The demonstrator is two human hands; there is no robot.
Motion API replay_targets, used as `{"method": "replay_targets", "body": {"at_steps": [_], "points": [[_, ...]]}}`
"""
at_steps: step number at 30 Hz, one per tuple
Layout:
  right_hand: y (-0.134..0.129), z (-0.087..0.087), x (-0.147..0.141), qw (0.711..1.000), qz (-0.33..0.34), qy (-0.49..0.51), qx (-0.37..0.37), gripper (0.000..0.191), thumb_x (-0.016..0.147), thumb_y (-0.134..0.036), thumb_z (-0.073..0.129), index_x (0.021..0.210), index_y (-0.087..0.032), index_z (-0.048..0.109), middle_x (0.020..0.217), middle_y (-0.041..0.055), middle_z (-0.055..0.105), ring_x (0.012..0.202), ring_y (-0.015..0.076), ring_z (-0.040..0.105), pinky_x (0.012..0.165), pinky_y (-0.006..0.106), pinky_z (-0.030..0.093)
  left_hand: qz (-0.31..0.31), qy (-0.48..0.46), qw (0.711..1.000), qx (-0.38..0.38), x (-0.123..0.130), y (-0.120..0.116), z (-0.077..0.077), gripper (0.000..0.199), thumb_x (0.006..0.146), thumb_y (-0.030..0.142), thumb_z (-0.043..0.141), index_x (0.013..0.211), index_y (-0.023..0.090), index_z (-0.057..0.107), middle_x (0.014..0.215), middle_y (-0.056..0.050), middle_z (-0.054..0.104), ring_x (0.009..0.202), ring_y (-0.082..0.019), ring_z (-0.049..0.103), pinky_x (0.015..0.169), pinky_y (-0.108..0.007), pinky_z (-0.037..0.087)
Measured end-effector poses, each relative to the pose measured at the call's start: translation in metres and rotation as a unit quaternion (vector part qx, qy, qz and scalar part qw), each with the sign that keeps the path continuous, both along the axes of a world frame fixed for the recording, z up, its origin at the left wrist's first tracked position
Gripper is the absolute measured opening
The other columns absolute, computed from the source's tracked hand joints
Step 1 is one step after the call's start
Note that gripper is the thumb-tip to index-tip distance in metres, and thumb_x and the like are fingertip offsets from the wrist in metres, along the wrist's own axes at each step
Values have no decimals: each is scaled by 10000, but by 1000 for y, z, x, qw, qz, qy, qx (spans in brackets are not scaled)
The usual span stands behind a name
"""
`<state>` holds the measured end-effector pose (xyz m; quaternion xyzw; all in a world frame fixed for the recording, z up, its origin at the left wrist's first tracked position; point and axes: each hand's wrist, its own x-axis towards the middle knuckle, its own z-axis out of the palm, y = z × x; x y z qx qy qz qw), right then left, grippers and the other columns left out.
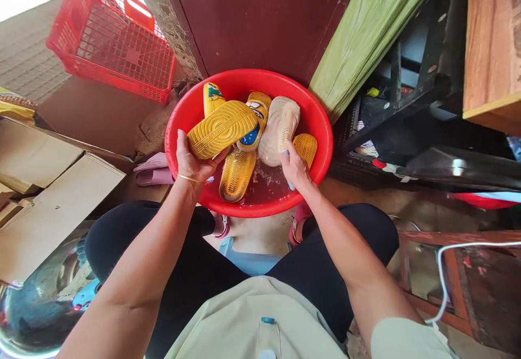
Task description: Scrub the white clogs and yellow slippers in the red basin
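My left hand (194, 158) grips a yellow slipper (223, 128), its ridged sole turned up, above a red basin (178, 114). My right hand (296, 170) is closed around what looks like a brush (286, 154). Pale blue bits of its handle show at the fingers; the rest is hard to make out. Just beyond that hand, a beige slipper (271, 139) lies in the basin. Other yellow slippers are around it: one (238, 177) below the held slipper, another (305, 147) at the right, and a third with a printed strap (260, 104) behind. Shallow water covers the basin's bottom.
A red plastic crate (118, 49) stands at the back left. Flattened cardboard (52, 212) and pink slippers (154, 177) lie left of the basin. A dark red panel (260, 22) rises behind it. Black metal furniture (407, 125) and a wooden frame (451, 283) stand at the right.
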<state>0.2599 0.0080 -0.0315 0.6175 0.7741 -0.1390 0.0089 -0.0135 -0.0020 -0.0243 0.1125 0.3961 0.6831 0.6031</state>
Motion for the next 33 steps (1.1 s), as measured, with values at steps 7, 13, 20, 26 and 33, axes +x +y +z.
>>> {"method": "replay_targets", "body": {"at_steps": [7, 13, 20, 26, 33], "points": [[-23, 21, -32, 997, 75, 34, -7, 607, 1079, -358, 241, 1649, -183, 127, 1198, 124, 745, 982, 264, 719, 875, 362, 534, -95, -26, 994, -35, 34, -10, 3, 331, 910, 392, 562, 1128, 188, 704, 1095, -103, 767, 1092, -282, 708, 961, -465, 581], [-58, 29, -70, 979, 196, 47, -26, 617, 1073, -350, 280, 1652, -275, 83, 1200, 102, 731, 1017, 240, 706, 871, 340, 533, -120, -50, 991, -40, 50, -13, -2, 350, 949, 392, 472, 1034, 162, 723, 1036, -124, 786, 1121, -300, 709, 977, -483, 575], [-9, 19, -43, 999, 51, 12, 0, 599, 1091, -339, 235, 1654, -239, 58, 1204, 108, 740, 1022, 242, 706, 871, 349, 533, -148, -54, 985, -64, 47, -17, 0, 394, 932, 469, 566, 1159, 168, 685, 1087, -129, 776, 1088, -298, 722, 949, -469, 598], [7, 9, -22, 998, -43, -27, -27, 624, 1079, -307, 271, 1652, -161, 71, 1129, 147, 762, 989, 260, 721, 859, 362, 535, -179, -43, 972, -145, 47, -12, -2, 342, 880, 282, 547, 1127, 97, 694, 928, -124, 793, 887, -274, 763, 782, -406, 651], [-28, 13, -49, 993, 113, 20, -2, 631, 1077, -362, 278, 1654, -286, 32, 1180, 85, 751, 1020, 258, 717, 877, 360, 536, -179, 21, 977, -117, 41, -10, -9, 293, 897, 277, 643, 1169, 181, 690, 1017, -83, 790, 947, -252, 752, 804, -371, 645]]}}
